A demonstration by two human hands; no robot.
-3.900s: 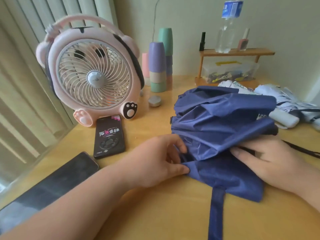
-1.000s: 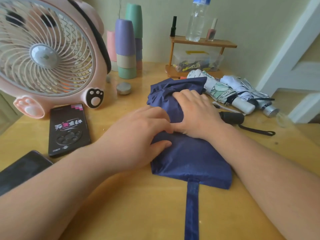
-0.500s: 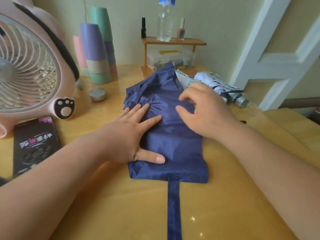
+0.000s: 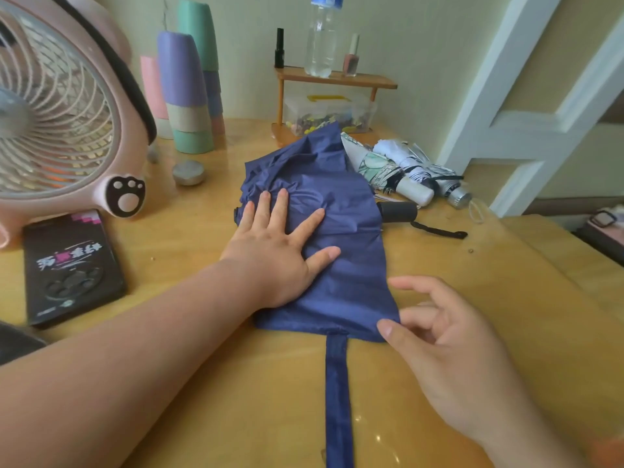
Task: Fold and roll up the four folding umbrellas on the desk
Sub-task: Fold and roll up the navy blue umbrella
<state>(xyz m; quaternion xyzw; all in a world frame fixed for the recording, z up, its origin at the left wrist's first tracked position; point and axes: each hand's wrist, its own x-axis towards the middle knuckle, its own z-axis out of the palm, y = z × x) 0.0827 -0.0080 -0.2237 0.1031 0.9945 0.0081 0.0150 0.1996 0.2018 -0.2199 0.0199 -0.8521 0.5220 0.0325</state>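
While left hand (image 4: 270,251) presses flat, fingers spread, on navy umbrella (image 4: 347,238), right hand (image 4: 449,342) hovers loose-fingered, thumb at its corner. Black box (image 4: 67,265) print and bottle (image 4: 320,38) label unreadable.

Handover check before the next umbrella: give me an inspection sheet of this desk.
Surface: wooden desk, glossy, no spills seen.
Job's things: navy umbrella flattened, strap trailing toward the person, black handle at its right edge; floral umbrella and white umbrella rolled behind it.
Clutter: pink fan, black phone, stacked cups, small rack with water bottle.
Hands: left hand presses flat on the navy fabric; right hand open beside its near corner.
Cables: nothing seen on the desk.
Surroundings: white door frame on the right.
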